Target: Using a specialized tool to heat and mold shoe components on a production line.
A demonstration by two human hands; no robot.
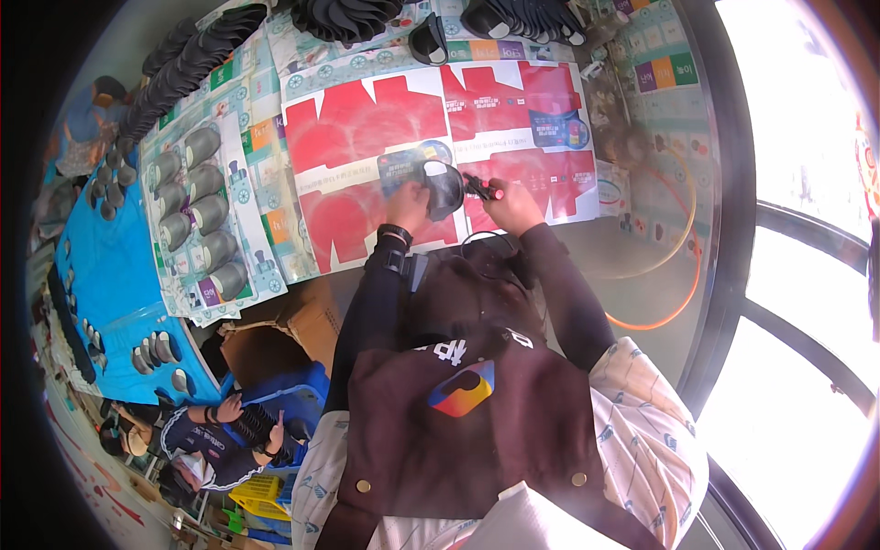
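Over the red printed sheet, my left hand (407,205) is closed on the edge of a dark, glossy, rounded cap (444,190), shaped like a shoe toe cap. The cap's pale rim is turned up. My right hand (515,207) grips a small black tool with red parts (482,188); its exact kind is too small to make out. The tool's black end points at the cap's right side, very close to it. Whether they touch, I cannot tell. Beneath both hands lies the red and white printed sheet (348,128) on the table.
Grey caps (203,180) stand in two rows on a sheet at left. Stacked black caps (348,16) line the far edge, with a single cap (428,40) nearby. An orange hose (694,275) loops at right. Another person (215,440) works beside a blue crate (302,394) at lower left.
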